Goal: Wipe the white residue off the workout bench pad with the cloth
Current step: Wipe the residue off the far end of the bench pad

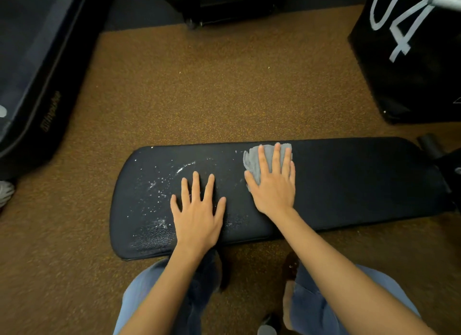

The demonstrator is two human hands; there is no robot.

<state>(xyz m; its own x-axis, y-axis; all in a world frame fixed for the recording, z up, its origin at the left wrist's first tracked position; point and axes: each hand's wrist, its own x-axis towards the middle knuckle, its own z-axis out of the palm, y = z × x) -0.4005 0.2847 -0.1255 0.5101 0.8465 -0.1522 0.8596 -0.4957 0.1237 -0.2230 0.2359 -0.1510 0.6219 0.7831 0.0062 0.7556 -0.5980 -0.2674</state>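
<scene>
The right hand (273, 185) lies flat with fingers spread on the grey cloth (257, 160) near the far edge of the pad (349, 185), while the left hand (198, 207) rests spread and bare beside the white residue (159, 185) toward the pad's left end.

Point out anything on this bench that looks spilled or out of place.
White residue is scattered over the left part of the bench pad, beside the left hand. The right hand presses the cloth right of it.
</scene>
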